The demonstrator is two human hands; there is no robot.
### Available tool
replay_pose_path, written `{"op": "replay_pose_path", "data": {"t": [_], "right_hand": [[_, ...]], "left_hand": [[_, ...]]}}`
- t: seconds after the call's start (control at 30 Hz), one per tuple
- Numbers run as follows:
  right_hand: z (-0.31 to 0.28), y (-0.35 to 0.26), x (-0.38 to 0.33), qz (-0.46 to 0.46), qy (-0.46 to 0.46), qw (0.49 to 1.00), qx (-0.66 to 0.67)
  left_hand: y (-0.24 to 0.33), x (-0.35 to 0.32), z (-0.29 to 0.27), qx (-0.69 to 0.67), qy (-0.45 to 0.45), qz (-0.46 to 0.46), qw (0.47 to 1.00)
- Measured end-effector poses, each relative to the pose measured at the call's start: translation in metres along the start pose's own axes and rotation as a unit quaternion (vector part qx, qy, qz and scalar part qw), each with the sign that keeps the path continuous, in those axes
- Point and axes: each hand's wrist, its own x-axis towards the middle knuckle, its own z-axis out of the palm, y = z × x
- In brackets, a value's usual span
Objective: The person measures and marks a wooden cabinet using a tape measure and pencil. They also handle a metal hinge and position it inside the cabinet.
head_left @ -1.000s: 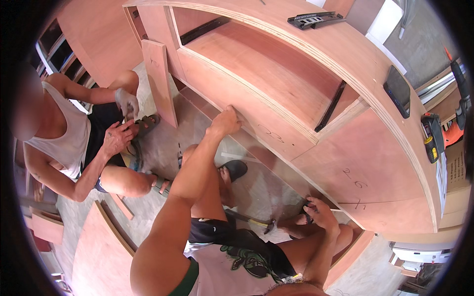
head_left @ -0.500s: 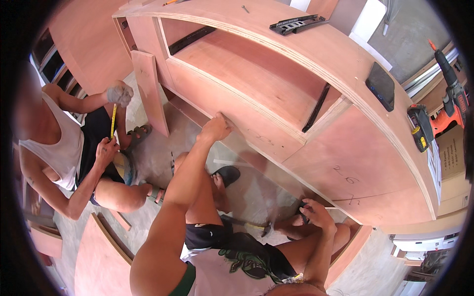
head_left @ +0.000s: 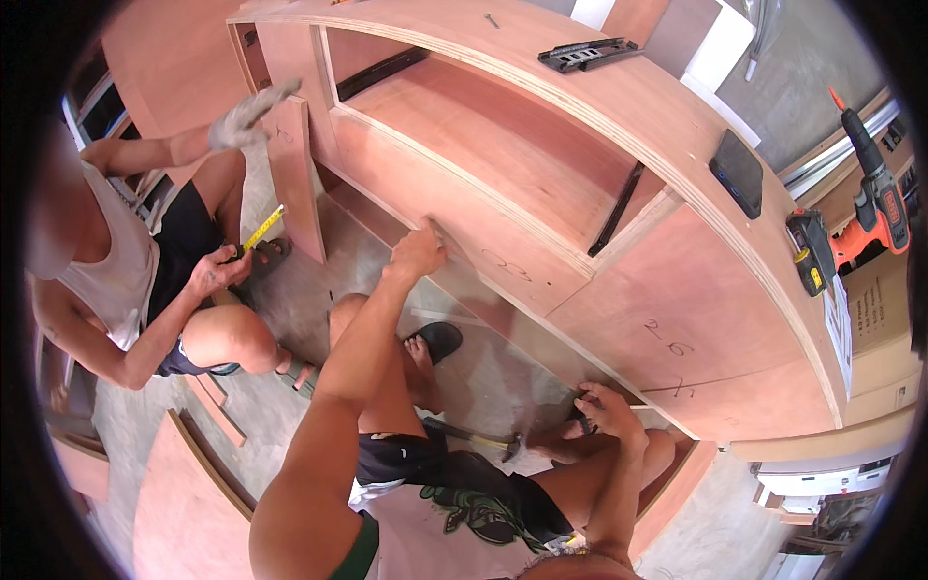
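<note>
A curved plywood cabinet (head_left: 696,290) fills the upper middle and right, with an opening in its front. My left hand (head_left: 418,253) is at the lower edge of its pale front panel (head_left: 503,256), bent fingers against the wood; some are hidden. My right hand (head_left: 611,411) is near the cabinet's bottom edge by my right foot, fingers loosely curled and apart, with nothing visible in them. On the floor between my legs lies a hammer (head_left: 512,447). At the left, a seated co-worker holds a tape measure (head_left: 259,228) with yellow blade out; their gloved hand (head_left: 246,118) reaches toward a leaning board (head_left: 295,184).
Black drawer slides (head_left: 588,54), a screw (head_left: 491,19) and a dark phone (head_left: 737,174) lie on the cabinet top. An orange and black drill (head_left: 865,217) stands at its right end. A curved plywood piece (head_left: 184,503) and wood strips (head_left: 215,411) lie on the floor at lower left.
The co-worker's gloved hand has left the tape blade and stretched up and right to the leaning board; the blade now points right. My hands stay in nearly the same places.
</note>
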Motion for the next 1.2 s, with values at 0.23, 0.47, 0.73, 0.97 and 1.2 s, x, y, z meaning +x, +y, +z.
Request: {"op": "replay_pose_path", "data": {"t": [0.23,0.47,0.73,0.97,1.2], "right_hand": [[0.002,-0.005,0.001,0.052,-0.027,0.998,0.025],[0.006,-0.003,0.012,0.045,-0.054,0.997,0.018],[0.003,-0.026,0.021,0.018,-0.062,0.998,-0.009],[0.006,-0.017,0.016,0.019,-0.058,0.998,0.016],[-0.002,-0.035,0.015,0.064,-0.077,0.995,0.016]], "left_hand": [[0.007,-0.015,-0.006,-0.017,-0.019,-0.004,1.000],[-0.001,-0.021,-0.010,-0.009,-0.020,0.008,1.000],[-0.010,-0.019,-0.007,-0.002,-0.020,0.024,1.000],[0.001,-0.022,-0.008,0.005,-0.033,0.015,0.999],[0.004,-0.025,-0.011,-0.011,-0.042,0.011,0.999]]}}
